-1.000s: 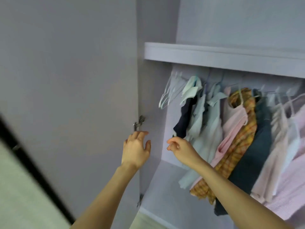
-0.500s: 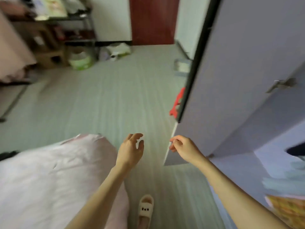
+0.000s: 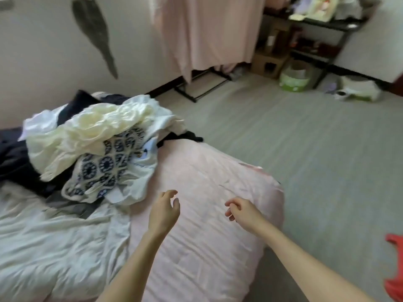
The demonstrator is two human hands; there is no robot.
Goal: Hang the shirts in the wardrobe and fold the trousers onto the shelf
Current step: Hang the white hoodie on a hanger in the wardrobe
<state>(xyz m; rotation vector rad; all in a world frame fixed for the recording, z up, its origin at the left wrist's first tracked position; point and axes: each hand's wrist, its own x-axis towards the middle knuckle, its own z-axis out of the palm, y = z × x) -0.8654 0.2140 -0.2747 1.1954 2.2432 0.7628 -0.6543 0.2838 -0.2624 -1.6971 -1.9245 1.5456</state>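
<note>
Left hand [image 3: 164, 211] loosely curled, empty; right hand [image 3: 241, 211] likewise, over pink quilt [image 3: 202, 247]

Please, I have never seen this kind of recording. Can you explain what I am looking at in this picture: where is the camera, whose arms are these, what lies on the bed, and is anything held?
The camera sits on a person's head and looks forward and down, so the two bare arms are that person's own. The left hand and the right hand hover over a pale pink quilt on the bed, fingers loosely curled; neither holds anything. To the left lies a heap of unsorted clothes: a crumpled cream shirt, a white garment with a dark blue round pattern and dark navy clothing. The wardrobe is out of view.
</note>
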